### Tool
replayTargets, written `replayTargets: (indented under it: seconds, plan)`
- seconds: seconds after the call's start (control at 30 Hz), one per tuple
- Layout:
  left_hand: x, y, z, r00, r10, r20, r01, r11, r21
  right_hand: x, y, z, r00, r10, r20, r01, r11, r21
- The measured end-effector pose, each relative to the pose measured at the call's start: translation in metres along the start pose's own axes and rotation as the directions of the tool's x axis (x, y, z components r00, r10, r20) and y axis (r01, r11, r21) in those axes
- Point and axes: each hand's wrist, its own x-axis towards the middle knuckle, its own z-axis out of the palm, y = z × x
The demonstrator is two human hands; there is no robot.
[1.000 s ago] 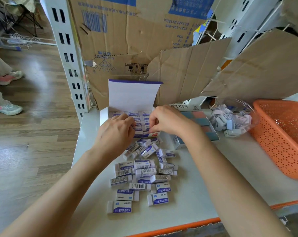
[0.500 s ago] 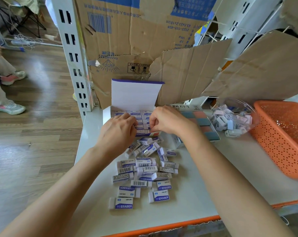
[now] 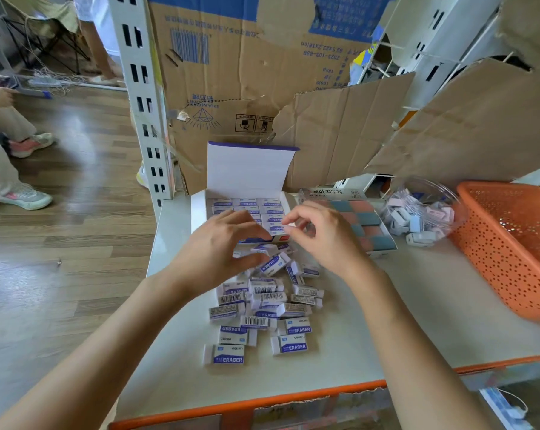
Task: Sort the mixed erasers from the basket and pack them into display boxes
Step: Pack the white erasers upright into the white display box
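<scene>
A white display box [image 3: 198,209] with its lid standing up holds rows of white-and-blue erasers [image 3: 247,203]. My left hand [image 3: 222,243] hovers over the box's front edge, fingers spread and curled, with nothing clearly held. My right hand [image 3: 321,234] is just right of it, thumb and forefinger close together and apparently empty. A loose pile of the same erasers [image 3: 262,308] lies on the table right in front of the box, partly under my hands.
A second display box [image 3: 371,228] with teal and pink erasers sits to the right. Beside it a clear plastic bowl [image 3: 426,212] holds small pale erasers. An orange perforated basket [image 3: 510,243] fills the right edge. Cardboard sheets [image 3: 340,128] stand behind; a seated person's legs [image 3: 11,169] are at the left.
Both hands have lifted off the box's erasers and drawn back toward me, fingers opening. The view has shifted slightly.
</scene>
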Motion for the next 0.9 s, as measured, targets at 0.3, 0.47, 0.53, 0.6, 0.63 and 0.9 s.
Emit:
replayTargets:
  seconds: [0.3, 0.47, 0.53, 0.6, 0.63, 0.9]
  plan:
    - [0.009, 0.013, 0.005, 1.0, 0.007, 0.015, -0.008, 0.997, 0.074, -0.03, 0.002, 0.005, 0.992, 0.042, -0.121, -0.012, 0.971, 0.24]
    - [0.01, 0.023, 0.002, 0.997, 0.042, -0.061, -0.038, 0.997, 0.065, -0.036, -0.021, -0.002, 0.976, 0.219, -0.011, -0.181, 0.831, 0.526]
    - [0.011, 0.026, 0.001, 0.996, 0.044, -0.072, -0.04, 0.998, 0.056, -0.036, -0.028, -0.001, 0.961, 0.272, 0.049, -0.249, 0.779, 0.575]
    - [0.012, 0.029, 0.001, 0.997, 0.033, -0.074, -0.029, 0.998, 0.052, -0.036, -0.032, 0.002, 0.949, 0.309, 0.068, -0.287, 0.748, 0.598]
    - [0.011, 0.029, 0.001, 0.997, 0.025, -0.079, -0.02, 0.998, 0.055, -0.035, -0.033, 0.002, 0.943, 0.325, 0.07, -0.298, 0.731, 0.615]
    - [0.002, 0.019, -0.006, 0.983, -0.152, -0.099, 0.142, 0.984, -0.106, -0.033, -0.03, -0.004, 0.94, 0.332, 0.076, -0.291, 0.665, 0.688]
